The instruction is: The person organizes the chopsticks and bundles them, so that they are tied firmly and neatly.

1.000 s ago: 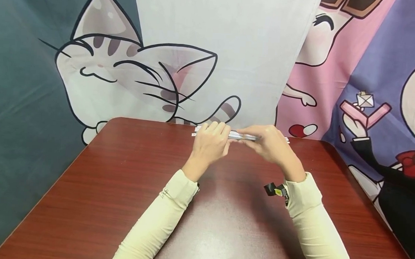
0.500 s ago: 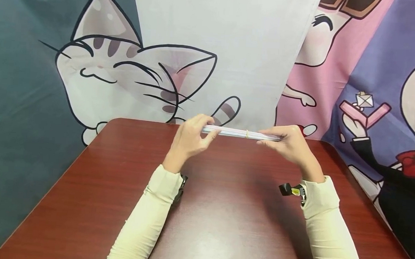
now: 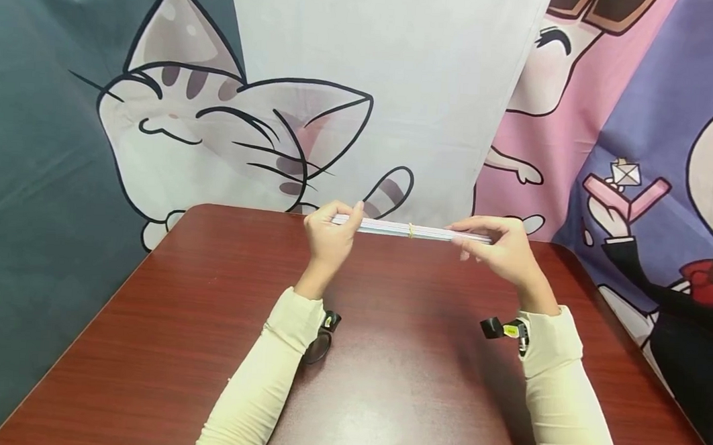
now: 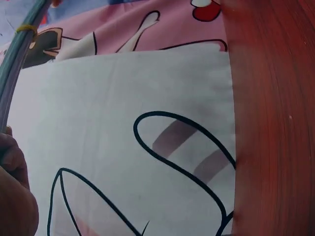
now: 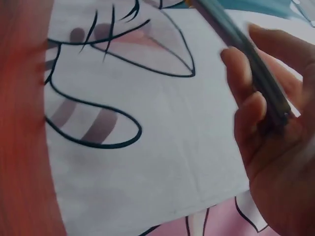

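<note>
A bundle of long, thin, pale sticks (image 3: 386,228) is held level above the far edge of the table, white with pinkish and bluish tints. A yellow rubber band (image 3: 411,231) goes round it near the middle. My left hand (image 3: 331,238) grips its left end, the thumb lying over it. At the right end, my right hand (image 3: 497,247) pinches it between thumb and fingers. In the right wrist view the bundle (image 5: 251,64) looks dark and passes between the fingers. The left wrist view shows the bundle (image 4: 17,59) at its edge, with only part of the left hand (image 4: 15,187).
Below the hands is a reddish-brown wooden table (image 3: 206,322). Behind it hangs a cloth backdrop (image 3: 436,85) with cartoon figures, close to the table's far edge. A small black device (image 3: 502,328) is strapped at the right wrist, and another (image 3: 327,322) at the left.
The hands have moved apart along the bundle, laying bare its middle and the rubber band. Lately the left hand has turned, its thumb now pointing up over the bundle.
</note>
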Demonstrator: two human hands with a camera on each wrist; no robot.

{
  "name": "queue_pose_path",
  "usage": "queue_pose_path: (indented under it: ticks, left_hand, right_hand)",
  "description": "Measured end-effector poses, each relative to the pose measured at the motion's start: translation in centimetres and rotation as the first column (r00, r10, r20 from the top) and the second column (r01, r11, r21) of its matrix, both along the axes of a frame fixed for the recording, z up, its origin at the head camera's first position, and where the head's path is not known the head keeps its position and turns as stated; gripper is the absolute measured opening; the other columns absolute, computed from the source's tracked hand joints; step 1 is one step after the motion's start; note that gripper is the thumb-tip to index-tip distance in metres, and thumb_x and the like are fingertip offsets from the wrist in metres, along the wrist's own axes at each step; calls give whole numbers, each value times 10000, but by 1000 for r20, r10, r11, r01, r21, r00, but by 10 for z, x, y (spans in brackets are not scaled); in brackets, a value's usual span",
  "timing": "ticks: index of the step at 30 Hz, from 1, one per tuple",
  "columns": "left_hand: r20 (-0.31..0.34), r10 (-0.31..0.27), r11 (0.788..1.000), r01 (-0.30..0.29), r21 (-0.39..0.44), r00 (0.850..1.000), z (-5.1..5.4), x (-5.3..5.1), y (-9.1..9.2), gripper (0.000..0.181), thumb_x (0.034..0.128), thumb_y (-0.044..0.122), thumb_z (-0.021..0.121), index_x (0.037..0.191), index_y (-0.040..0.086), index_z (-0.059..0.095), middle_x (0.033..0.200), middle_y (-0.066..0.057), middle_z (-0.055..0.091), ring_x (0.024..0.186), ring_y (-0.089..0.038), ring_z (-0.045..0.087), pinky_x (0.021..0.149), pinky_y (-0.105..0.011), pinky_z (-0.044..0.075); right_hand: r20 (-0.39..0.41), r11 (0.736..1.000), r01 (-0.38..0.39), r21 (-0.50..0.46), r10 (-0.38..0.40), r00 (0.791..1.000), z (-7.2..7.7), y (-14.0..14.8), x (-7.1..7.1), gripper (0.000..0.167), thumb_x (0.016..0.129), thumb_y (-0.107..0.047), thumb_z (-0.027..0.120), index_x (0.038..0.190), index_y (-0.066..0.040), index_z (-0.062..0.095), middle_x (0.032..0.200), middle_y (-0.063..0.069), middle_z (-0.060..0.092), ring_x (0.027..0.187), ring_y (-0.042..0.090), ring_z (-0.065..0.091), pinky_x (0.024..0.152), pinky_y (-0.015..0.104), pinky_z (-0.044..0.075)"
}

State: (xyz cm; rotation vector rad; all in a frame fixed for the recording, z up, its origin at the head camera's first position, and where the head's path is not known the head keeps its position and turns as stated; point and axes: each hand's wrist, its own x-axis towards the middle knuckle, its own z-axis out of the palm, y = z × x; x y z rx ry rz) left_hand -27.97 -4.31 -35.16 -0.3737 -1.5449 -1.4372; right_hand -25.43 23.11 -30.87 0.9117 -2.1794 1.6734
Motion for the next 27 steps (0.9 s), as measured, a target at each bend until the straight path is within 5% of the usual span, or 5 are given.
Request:
queue_pose_path:
  ticks: [6,14,17,21,27]
  left_hand:
    - [168,29,1000,-30,5,985,-6,3,18,291,858,154,704,616,29,605,661,-92,676,623,-204,603,624,-281,438]
    - [193,72,991,-49,-125,979,2,-4,2,251,898,181,673,699,34,630,760,-97,670,795,-255,650,753,-403,473]
    - [271,93,989,-57,-137,958,2,-8,-2,259,913,193,655,725,18,623,809,-131,672,863,-310,653,793,-447,465]
    - [440,-31,985,102,-139,897,-2,-13,-13,258,946,256,650,835,23,655,965,-126,709,1009,-286,640,905,-421,450]
    - [629,-308,882,462,-93,714,-8,-20,-31,295,897,116,726,1144,-30,657,1173,-149,657,1085,-230,577,976,-382,433]
  right_hand:
    - [-47,978,59,-202,-70,996,-3,-8,-8,88,809,100,732,871,156,703,635,79,696,366,154,533,387,224,429]
    - [33,986,27,-164,-22,999,-15,-9,-22,96,849,59,717,890,143,695,676,99,691,428,163,595,380,257,439]
    - [74,992,-17,-127,27,997,-22,-12,-25,116,837,45,737,924,117,707,815,106,719,512,155,636,446,254,492]
    - [109,995,6,-102,6,994,-28,-11,-29,202,780,73,778,976,82,725,924,99,727,609,144,645,528,233,523]
    - [135,985,141,-100,-127,983,-30,-6,-28,283,768,89,779,1026,159,685,816,10,738,631,75,644,587,196,536]
